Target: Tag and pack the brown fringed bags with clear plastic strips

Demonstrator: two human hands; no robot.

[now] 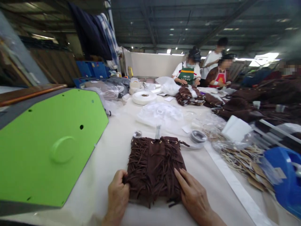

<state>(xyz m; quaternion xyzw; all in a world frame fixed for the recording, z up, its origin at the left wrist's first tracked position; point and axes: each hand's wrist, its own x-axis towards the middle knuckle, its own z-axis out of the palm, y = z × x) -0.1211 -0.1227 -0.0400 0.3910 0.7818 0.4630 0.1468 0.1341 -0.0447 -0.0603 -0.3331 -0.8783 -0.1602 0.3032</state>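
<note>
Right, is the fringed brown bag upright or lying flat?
Lying flat: the fringed brown bag faces up, its eyeleted top pointing away.

Blue bins [99, 69] sit beyond a green panel [44, 131].

No text can be read with certainty. Pale lettering [186, 77] on the front of a green apron [185, 74] beyond the table [115, 141] seems to be capitals, too blurred to spell out. A clear plastic bag [150, 116] carries a small printed mark [160, 111], also illegible.
</note>
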